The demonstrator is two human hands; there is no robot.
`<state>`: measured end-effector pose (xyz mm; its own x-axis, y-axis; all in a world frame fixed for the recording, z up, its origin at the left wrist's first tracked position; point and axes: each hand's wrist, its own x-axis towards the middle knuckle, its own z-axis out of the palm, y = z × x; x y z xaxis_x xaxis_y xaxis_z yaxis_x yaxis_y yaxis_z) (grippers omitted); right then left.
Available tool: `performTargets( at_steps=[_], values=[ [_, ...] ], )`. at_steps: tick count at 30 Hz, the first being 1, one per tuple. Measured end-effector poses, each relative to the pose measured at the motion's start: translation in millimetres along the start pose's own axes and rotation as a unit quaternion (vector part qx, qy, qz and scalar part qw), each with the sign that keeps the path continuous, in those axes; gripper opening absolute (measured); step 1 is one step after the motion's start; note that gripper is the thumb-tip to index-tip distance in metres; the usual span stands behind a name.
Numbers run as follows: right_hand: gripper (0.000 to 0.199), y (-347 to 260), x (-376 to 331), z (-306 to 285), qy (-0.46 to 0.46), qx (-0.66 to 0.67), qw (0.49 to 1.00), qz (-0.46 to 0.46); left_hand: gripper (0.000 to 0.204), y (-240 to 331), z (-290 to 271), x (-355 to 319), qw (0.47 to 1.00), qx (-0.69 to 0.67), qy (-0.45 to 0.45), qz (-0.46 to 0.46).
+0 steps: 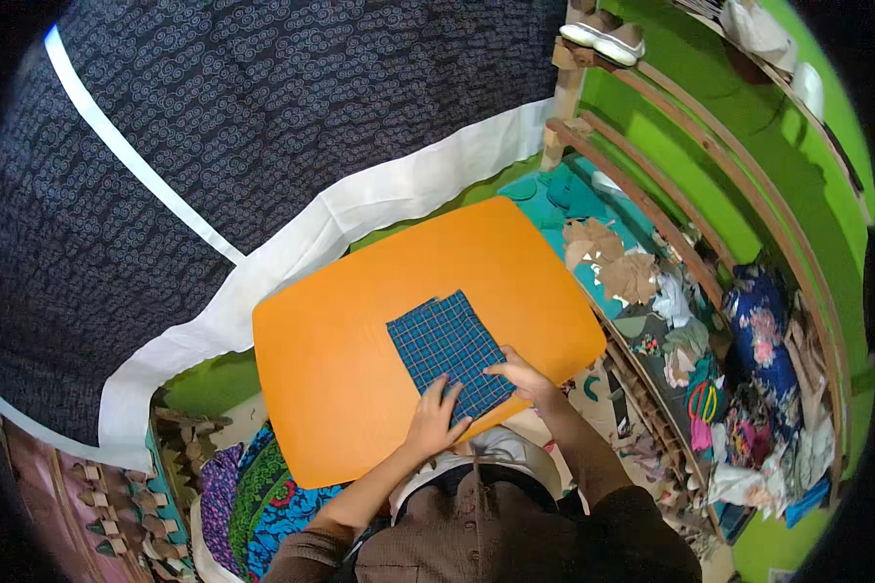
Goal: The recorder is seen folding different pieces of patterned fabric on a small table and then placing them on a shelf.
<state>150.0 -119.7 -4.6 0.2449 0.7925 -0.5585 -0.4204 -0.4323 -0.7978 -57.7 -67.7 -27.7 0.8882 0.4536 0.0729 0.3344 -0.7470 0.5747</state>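
Note:
A folded blue-green plaid cloth lies flat on an orange tabletop, near its front edge. My left hand rests on the cloth's lower left part, with its fingers spread and pointing away from me. At the cloth's right edge is my right hand. Its thumb reaches onto the fabric and its index finger stands apart, pointing toward the far side. The other fingers of that hand are partly hidden. A small step in the layers shows at the cloth's far edge.
Wooden shelving on the right holds fabric scraps, red-and-yellow-handled scissors and pale shoes. A dark patterned curtain hangs beyond the table. Colourful printed fabric sits at the lower left, beside the table.

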Motion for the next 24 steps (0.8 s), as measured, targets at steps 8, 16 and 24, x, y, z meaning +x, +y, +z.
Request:
performTargets(
  at_steps=[8,16,24],
  values=[
    [0.041,57.4,-27.6,19.8,-0.114,0.281,0.948,0.096,0.060,-33.2,11.6,-27.8,0.776,-0.512,0.166,-0.330],
    [0.035,53.7,-109.0,35.2,-0.084,0.381,0.920,-0.045,0.059,0.2,-44.5,-20.2,0.415,-0.847,-0.115,-0.312],
    [0.042,87.3,-176.7,-3.7,-0.102,0.617,0.741,-0.246,0.053,56.7,-15.2,25.7,0.388,-0.824,-0.266,-0.315]
  ],
)
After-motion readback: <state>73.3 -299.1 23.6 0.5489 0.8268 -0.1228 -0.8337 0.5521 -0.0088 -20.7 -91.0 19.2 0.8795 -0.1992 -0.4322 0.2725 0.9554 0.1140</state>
